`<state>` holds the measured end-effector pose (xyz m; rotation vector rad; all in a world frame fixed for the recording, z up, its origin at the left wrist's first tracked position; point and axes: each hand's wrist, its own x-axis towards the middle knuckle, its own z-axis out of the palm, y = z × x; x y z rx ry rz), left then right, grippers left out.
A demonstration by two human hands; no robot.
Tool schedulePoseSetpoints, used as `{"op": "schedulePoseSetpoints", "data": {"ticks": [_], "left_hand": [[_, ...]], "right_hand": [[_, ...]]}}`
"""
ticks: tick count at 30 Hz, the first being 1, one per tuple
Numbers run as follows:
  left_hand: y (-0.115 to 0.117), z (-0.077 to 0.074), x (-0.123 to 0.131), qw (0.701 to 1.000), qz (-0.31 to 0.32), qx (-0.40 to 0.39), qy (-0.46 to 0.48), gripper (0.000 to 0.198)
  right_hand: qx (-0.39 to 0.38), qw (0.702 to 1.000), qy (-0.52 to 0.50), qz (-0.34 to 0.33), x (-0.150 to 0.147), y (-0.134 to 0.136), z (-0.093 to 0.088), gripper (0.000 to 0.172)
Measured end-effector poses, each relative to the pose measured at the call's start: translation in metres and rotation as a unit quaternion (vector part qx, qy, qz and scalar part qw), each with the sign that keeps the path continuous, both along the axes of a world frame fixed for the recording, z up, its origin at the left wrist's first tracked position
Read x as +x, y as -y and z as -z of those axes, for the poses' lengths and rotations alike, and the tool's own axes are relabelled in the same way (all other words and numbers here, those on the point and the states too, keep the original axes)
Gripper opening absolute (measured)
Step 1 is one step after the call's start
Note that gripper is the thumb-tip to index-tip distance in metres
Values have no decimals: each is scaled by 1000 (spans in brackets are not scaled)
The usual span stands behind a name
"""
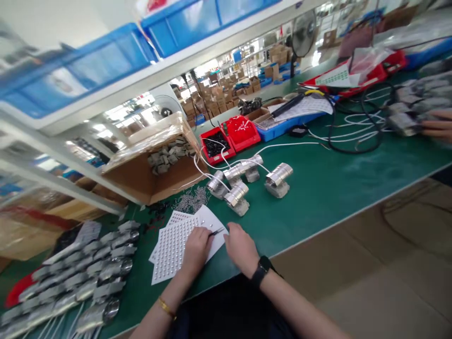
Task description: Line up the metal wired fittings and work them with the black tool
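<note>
My left hand (197,249) rests on white sheets (176,245) dotted with small round stickers, its fingers curled and pinched near a thin dark tool (216,231). My right hand (242,249), with a black watch on the wrist, lies beside the sheet's right edge, fingers bent toward the same tool. Which hand holds the tool I cannot tell for sure. Just beyond the sheets stand several small metal spotlight fittings (237,195) with white wires.
A heap of silver fittings (81,273) fills the near left. An open cardboard box (148,165) stands behind, red bins (229,139) and a blue tray (286,125) farther back. Cables (353,132) loop at right, where another person's hand (438,125) reaches in. The green table's edge (353,212) runs diagonally.
</note>
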<state>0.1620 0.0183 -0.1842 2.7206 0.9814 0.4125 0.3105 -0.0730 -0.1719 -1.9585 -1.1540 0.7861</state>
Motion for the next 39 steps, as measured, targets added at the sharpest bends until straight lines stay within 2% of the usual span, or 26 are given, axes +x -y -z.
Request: {"op": "schedulePoseSetpoints", "data": {"ticks": [4, 6, 12, 17, 22, 25, 28, 29, 31, 34, 37, 39], "left_hand": [[1, 0, -8, 993, -62, 7, 105, 19], [2, -3, -10, 984, -88, 7, 156, 19], [0, -12, -15, 956, -120, -24, 267, 22], [-8, -8, -19, 922, -178, -30, 342, 25], [-14, -4, -17, 922, -184, -36, 339, 25], [-18, -4, -12, 937, -162, -33, 307, 25], [-20, -5, -3, 954, -135, -27, 268, 24], [-20, -5, 0, 958, -127, -22, 257, 24], [-17, -5, 8, 965, -107, -14, 240, 25], [-12, -4, 25, 978, -63, 17, 199, 30], [-2, 0, 43, 992, -7, 83, 92, 37], [6, 5, 53, 997, 11, 79, 17, 42]], "right_hand": [[24, 999, -16, -31, 0, -14, 12, 13], [37, 998, -15, -45, -2, -22, 14, 21], [87, 996, 38, 1, -16, -25, 0, 19], [176, 979, 101, 16, -10, -5, -22, 12], [297, 943, 137, 60, 12, 20, -40, 12], [323, 933, 86, 132, 33, 48, -49, 13], [320, 916, -59, 233, 70, 89, -50, 20], [325, 899, -114, 269, 86, 106, -48, 26], [348, 847, -202, 348, 121, 146, -39, 37], [404, 730, -213, 508, 173, 218, -12, 47], [411, 606, -130, 668, 207, 291, 36, 47], [374, 547, -114, 741, 211, 324, 79, 41]]}}
